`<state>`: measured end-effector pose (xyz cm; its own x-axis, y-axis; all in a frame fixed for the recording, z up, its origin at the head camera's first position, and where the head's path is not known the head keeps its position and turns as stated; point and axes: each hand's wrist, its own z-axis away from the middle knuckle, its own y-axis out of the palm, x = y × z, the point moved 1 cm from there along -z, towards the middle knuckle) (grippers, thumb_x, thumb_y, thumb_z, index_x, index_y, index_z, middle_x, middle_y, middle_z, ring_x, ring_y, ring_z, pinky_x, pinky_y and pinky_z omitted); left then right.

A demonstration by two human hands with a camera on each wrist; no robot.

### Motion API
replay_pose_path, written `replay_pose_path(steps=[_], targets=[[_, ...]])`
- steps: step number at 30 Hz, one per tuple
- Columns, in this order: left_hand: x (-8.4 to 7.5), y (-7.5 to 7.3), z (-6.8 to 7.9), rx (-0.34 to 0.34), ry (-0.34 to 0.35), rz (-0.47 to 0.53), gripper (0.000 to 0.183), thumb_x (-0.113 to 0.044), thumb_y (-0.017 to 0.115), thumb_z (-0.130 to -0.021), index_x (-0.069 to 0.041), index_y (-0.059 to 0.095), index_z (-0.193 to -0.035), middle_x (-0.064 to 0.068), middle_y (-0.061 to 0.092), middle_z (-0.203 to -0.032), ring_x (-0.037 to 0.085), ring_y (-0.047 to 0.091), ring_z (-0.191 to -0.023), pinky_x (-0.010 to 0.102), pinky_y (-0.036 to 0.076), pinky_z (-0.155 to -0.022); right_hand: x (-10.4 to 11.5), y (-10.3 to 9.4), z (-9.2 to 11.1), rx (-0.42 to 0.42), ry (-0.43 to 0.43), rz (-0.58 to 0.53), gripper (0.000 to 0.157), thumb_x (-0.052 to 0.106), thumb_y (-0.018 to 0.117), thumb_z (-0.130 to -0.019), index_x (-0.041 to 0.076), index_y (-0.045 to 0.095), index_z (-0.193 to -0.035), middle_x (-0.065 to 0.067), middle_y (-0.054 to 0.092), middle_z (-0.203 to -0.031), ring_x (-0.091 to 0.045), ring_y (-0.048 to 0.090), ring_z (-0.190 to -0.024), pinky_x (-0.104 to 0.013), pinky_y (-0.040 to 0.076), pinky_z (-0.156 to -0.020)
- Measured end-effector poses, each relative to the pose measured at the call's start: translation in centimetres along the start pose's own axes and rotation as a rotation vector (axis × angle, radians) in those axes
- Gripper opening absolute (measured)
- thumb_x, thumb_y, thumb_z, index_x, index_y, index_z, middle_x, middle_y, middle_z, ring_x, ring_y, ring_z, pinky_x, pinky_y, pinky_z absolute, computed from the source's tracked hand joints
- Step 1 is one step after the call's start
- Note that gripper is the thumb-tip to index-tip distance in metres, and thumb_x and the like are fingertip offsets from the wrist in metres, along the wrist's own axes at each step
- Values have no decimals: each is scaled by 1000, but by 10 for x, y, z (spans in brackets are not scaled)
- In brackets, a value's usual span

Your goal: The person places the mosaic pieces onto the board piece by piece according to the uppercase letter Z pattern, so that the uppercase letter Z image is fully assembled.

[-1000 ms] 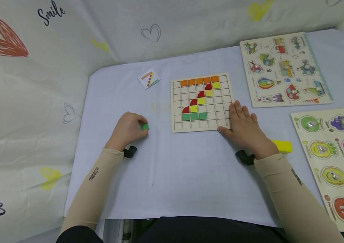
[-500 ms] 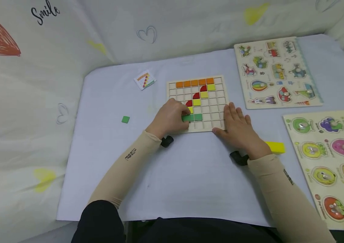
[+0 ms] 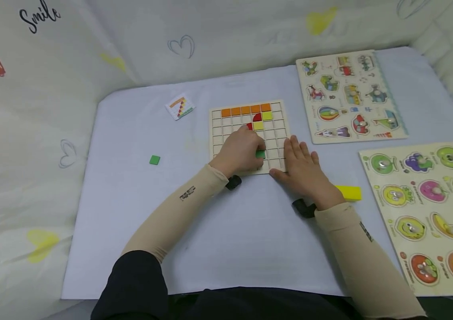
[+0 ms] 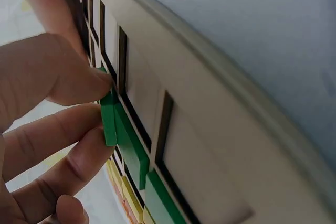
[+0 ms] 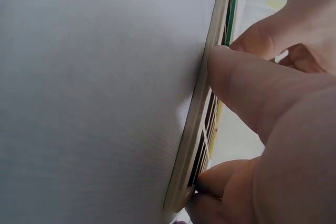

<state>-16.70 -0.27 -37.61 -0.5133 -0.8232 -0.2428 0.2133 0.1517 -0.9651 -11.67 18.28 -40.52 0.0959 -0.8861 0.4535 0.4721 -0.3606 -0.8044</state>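
My left hand is over the lower middle of a wooden grid board. In the left wrist view its thumb and fingers pinch a green square tile, tilted on edge beside other green tiles lying in the grid. Orange tiles line the top row, with red quarter-round tiles and yellow square tiles stepping down below. The left hand hides part of this pattern. My right hand rests on the board's right edge with fingers straight and its thumb at the lower corner.
A loose green tile lies at the left. Behind it is a small pattern card. Two picture puzzle boards, a vehicle one and a fruit one, lie at the right. A yellow block sits by the right wrist.
My left hand came from the left side of the table to the board, then moved farther right along the green row. One green tile stayed behind on the cloth. The right hand stays on the board.
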Motion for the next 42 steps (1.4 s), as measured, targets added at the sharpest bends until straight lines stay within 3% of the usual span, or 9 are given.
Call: replay_pose_path(steps=[9, 15, 18, 24, 31, 37, 42], targets=[[2, 3, 3, -4, -5, -2, 21, -24, 70, -91, -24, 81, -108, -7, 73, -98, 17, 52, -95, 30, 47, -83, 2, 0, 0, -4, -7, 10, 100, 51, 53, -104, -1, -9, -164, -19, -17, -173, -47, -10, -160, -71, -4, -126], [21, -1, 18, -48, -36, 29, 30, -33, 72, -91, -20, 80, -116, -5, 77, -110, 18, 58, -103, 32, 50, -93, 1, 0, -1, -3, 0, 12, 101, 49, 56, -104, -1, -8, -164, -20, -17, -173, -48, -9, -160, -70, -4, -126], [37, -6, 33, -81, -69, 46, 29, -32, 72, -91, -17, 80, -115, -2, 77, -110, 20, 58, -103, 33, 51, -93, 2, 0, -2, -2, 6, 12, 101, 47, 57, -103, -1, -8, -164, -20, -17, -173, -49, -9, -160, -70, -4, -126], [78, -20, 78, -103, -203, 68, 27, -27, 75, -89, -13, 80, -112, 3, 77, -108, 25, 57, -102, 37, 52, -88, 2, 1, -1, 4, -1, 7, 103, 47, 57, -103, 0, -11, -163, -20, -20, -172, -50, -10, -159, -71, -6, -126], [129, -28, 127, -93, -329, 11, 31, -20, 73, -85, -10, 79, -114, 9, 76, -114, 30, 58, -106, 43, 53, -91, 3, 0, -1, 5, -10, 7, 101, 46, 56, -103, -1, -10, -163, -20, -20, -172, -50, -10, -160, -71, -4, -126], [162, -35, 155, -56, -400, -58, 39, -10, 67, -81, -7, 76, -118, 16, 72, -125, 38, 58, -110, 51, 53, -86, 3, -1, -1, 5, -11, 6, 101, 46, 57, -103, -1, -10, -163, -21, -19, -172, -50, -9, -160, -71, -5, -126], [175, -41, 169, -39, -445, -55, 36, -5, 66, -80, -4, 76, -115, 18, 73, -120, 38, 59, -106, 50, 53, -83, 3, -1, -1, 7, -11, 0, 101, 46, 57, -103, -1, -10, -163, -20, -20, -172, -50, -10, -160, -71, -5, -126]])
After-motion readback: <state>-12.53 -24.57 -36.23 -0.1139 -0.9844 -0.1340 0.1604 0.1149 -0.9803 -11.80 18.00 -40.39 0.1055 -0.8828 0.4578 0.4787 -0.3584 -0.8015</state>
